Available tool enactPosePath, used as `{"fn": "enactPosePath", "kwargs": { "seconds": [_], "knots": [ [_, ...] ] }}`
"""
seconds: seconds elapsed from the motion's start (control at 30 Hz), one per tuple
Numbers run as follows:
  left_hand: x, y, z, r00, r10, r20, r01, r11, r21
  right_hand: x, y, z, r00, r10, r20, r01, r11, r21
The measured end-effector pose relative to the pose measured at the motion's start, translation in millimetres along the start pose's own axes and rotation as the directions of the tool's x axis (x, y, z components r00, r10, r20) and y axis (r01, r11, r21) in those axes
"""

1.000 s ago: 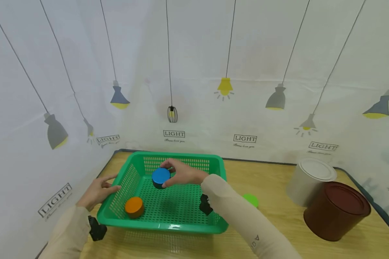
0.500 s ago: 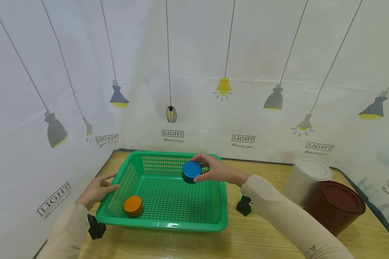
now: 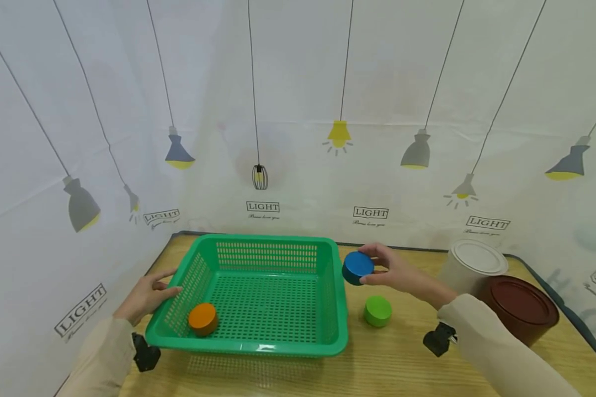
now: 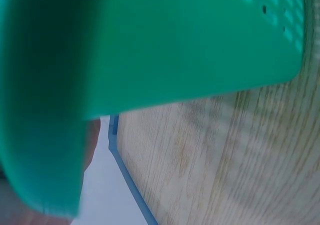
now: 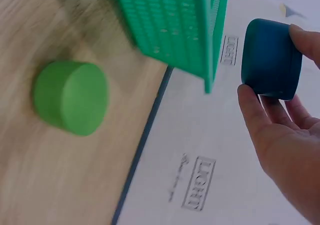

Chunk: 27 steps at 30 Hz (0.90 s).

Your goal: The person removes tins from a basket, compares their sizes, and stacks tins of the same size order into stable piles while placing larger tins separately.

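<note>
My right hand (image 3: 394, 271) pinches a short blue cylinder (image 3: 357, 267) between thumb and fingers, just off the right rim of a green plastic basket (image 3: 273, 347). In the right wrist view the blue cylinder (image 5: 270, 60) is raised, with the thumb on one side and fingertips on the other. An orange cylinder (image 3: 203, 318) lies inside the basket at its near left corner. A light green cylinder (image 3: 377, 311) stands on the table below the right hand. My left hand (image 3: 149, 295) holds the basket's left rim, and its fingers are mostly hidden in the left wrist view.
A white tub (image 3: 474, 264) and a dark brown tub (image 3: 519, 309) stand on the right of the wooden table (image 3: 387, 364), the right sleeve passing in front of the brown one. A light wall cloth (image 3: 298, 110) printed with lamps rises behind and to the left.
The right hand has carried the blue cylinder rightward, from over the basket's inside to outside its right rim. The light green cylinder has come fully into view. The left hand stays at the rim.
</note>
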<state>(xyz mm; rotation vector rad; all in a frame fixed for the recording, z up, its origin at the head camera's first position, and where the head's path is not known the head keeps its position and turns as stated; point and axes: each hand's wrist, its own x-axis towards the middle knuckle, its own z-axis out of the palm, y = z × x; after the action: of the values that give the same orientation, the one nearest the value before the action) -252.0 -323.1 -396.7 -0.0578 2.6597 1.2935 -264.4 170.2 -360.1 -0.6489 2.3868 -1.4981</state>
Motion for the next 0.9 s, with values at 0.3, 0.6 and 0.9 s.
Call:
{"fn": "enactPosePath", "kwargs": {
  "seconds": [0.3, 0.6, 0.9],
  "knots": [
    [-1.2, -1.3, 1.1, 1.000, 0.004, 0.000, -0.004, 1.000, -0.010, -32, 42, -7.9, 0.990, 0.084, -0.116, -0.090, 0.995, -0.052],
    [-1.0, -2.5, 1.0, 1.000, 0.017, -0.001, -0.017, 1.000, -0.004, -38, 74, 0.8, 0.976, 0.143, -0.163, -0.148, 0.989, -0.022],
    [0.1, -0.9, 0.4, 1.000, 0.005, -0.004, -0.005, 1.000, -0.004, -40, 85, 10.3, 0.970, 0.174, -0.171, -0.172, 0.985, 0.025]
  ]
}}
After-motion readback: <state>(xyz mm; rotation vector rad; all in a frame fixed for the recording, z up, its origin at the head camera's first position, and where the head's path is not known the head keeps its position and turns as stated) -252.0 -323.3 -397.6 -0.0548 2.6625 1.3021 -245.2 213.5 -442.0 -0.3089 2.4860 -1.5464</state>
